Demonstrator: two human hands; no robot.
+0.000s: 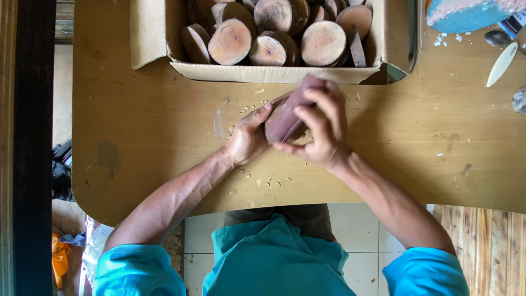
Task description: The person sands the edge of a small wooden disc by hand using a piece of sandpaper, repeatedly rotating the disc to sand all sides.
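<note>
A wooden disc [274, 118] wrapped in reddish sandpaper [293, 107] is gripped by both hands' fingers, left hand [247, 137] and right hand [323, 129], just below the cardboard box [274, 73] of wood slices [323, 43]; shavings [271, 181] are scattered on the surface [142, 126].

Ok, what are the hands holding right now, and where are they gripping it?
The left hand holds a round wood slice by its edge. The right hand presses a reddish-brown sanding sheet over the slice, fingers on top.

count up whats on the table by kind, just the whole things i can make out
Cardboard box of wood slices: 1
Wood slice held in left hand: 1
Sandpaper sheet under right hand: 1
Cream flat blade: 1
Spoon: 1
Total: 5
</note>
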